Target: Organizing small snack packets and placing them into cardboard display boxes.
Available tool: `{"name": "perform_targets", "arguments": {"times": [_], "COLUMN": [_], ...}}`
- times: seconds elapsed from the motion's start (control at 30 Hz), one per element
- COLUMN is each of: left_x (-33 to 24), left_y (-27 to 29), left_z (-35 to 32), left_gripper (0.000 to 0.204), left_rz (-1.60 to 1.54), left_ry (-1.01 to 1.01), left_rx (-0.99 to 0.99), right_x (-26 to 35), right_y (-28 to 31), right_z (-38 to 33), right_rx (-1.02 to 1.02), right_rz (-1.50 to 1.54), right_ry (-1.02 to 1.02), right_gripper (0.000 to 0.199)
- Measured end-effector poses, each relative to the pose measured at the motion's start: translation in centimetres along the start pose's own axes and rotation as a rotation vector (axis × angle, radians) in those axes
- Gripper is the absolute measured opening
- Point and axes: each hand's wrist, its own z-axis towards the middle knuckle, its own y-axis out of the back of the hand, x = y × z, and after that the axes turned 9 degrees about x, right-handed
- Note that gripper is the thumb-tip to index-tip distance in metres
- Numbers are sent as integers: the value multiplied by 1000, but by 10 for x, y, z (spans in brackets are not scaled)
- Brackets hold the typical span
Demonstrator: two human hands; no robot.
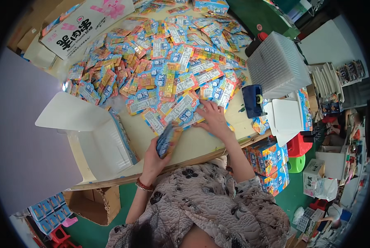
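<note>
My left hand (152, 163) is closed round a small stack of candy packets (166, 139), held upright just above the table's near edge. To its right, my right hand (214, 120) rests with fingers spread on a loose packet (187, 108) at the front of a wide heap of candy packets (152, 62). The packets are flat, blue, orange and yellow, some showing white backs. At the left stands an open white display box (98, 142), its lid raised and its side printed blue. Whether my right fingertips pinch the packet's edge is hard to see.
A blue tape dispenser (253, 101) sits at the table's right, beside a tall stack of clear plastic trays (276, 62). A large printed carton (85, 27) stands far left. Below are packed colourful boxes (267, 159), red and green stools (296, 163) and an open brown carton (94, 205).
</note>
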Motion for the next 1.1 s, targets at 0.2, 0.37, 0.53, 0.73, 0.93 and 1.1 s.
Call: {"name": "perform_targets", "arguments": {"times": [0.2, 0.37, 0.53, 0.73, 0.93, 1.1], "left_x": [-3, -12, -10, 6, 3, 11], "left_y": [-9, -10, -7, -7, 5, -1], "left_z": [-10, -9, -13, -22, -16, -13], "left_gripper": [65, 67, 64, 57, 46, 56], "left_rz": [517, 713, 788, 575, 492, 404], "left_ry": [-297, -384, -416, -237, -394, -383], "left_rx": [256, 120, -25, 76, 168, 216], "right_x": [-5, 27, 16, -3, 16, 32], "right_y": [23, 35, 31, 34, 37, 25], "right_z": [-17, 11, 50, 45, 5, -23], "right_rx": [3, -117, 44, -144, -242, -140], "right_rz": [125, -437, -325, -247, 133, 459], "right_ry": [107, 203, 413, 509, 277, 51], "right_gripper": [65, 75, 68, 50, 33, 29]}}
